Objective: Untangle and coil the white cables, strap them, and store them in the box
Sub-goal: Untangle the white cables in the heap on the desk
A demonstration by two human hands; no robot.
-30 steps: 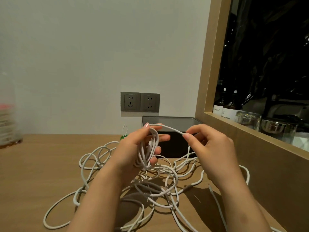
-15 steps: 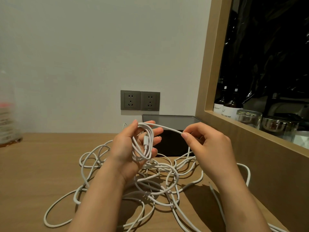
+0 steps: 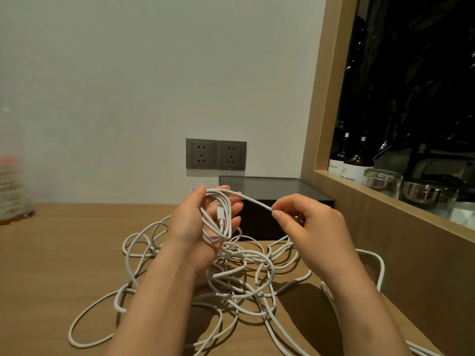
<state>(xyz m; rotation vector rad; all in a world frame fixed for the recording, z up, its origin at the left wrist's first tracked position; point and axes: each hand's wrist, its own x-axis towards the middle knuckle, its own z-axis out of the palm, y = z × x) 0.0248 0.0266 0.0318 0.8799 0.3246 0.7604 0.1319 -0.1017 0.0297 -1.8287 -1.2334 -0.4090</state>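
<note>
A small coil of white cable (image 3: pixel 223 219) hangs looped over the left hand (image 3: pixel 190 220), fingers curled loosely round its turns; one strand runs toward 3 o'clock to the right hand (image 3: pixel 311 227), pinched between thumb and forefinger. At 6 o'clock below both hands the remaining white cables (image 3: pixel 246 276) sprawl tangled on the wooden table (image 3: pixel 56 258). The dark box (image 3: pixel 272 188) sits at 12 o'clock behind the hands, beneath two grey sockets (image 3: pixel 216 154).

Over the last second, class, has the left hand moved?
Yes. The left hand has shifted leftward against the wall sockets: its raised fingertip now sits under the left socket, earlier under the right one.
</note>
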